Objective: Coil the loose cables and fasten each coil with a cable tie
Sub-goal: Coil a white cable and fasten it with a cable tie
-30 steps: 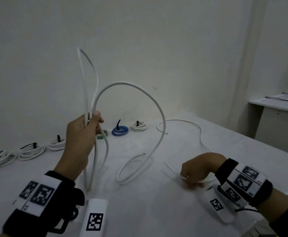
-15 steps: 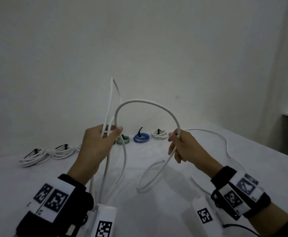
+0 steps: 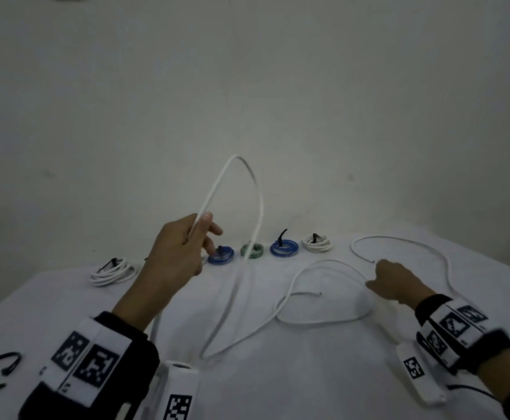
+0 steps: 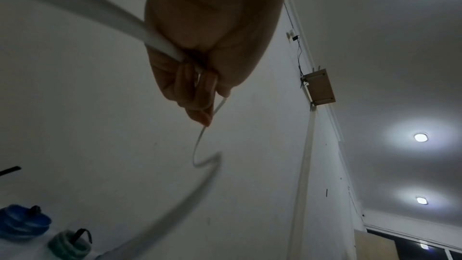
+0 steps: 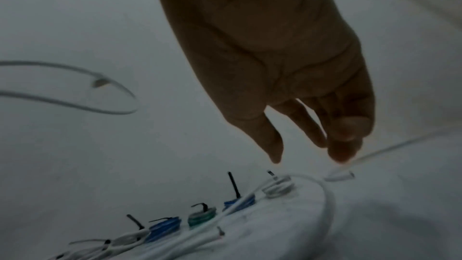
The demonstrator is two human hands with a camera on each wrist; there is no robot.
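Note:
My left hand (image 3: 199, 234) is raised above the table and grips a white cable (image 3: 260, 207), which stands up from it in one tall narrow loop. In the left wrist view the curled fingers (image 4: 197, 94) close round the strand. From the loop the cable drops to the table (image 3: 278, 383) and curls rightward in a flat loop. My right hand (image 3: 372, 283) is low on the table at that loop. Its fingers (image 5: 342, 145) are fairly straight, thumb against forefinger, tips at the cable. Blur hides whether they pinch it.
Tied coils line the back edge: white (image 3: 112, 269), blue (image 3: 221, 255), green (image 3: 251, 250), blue (image 3: 284, 248), white (image 3: 316, 244). A second loose white cable (image 3: 399, 238) curves at the back right. Black cable ties (image 3: 8, 363) lie at the front left.
My right hand left the raised arc of cable and dropped to the table on the right. The left hand still holds its loop, slightly lower.

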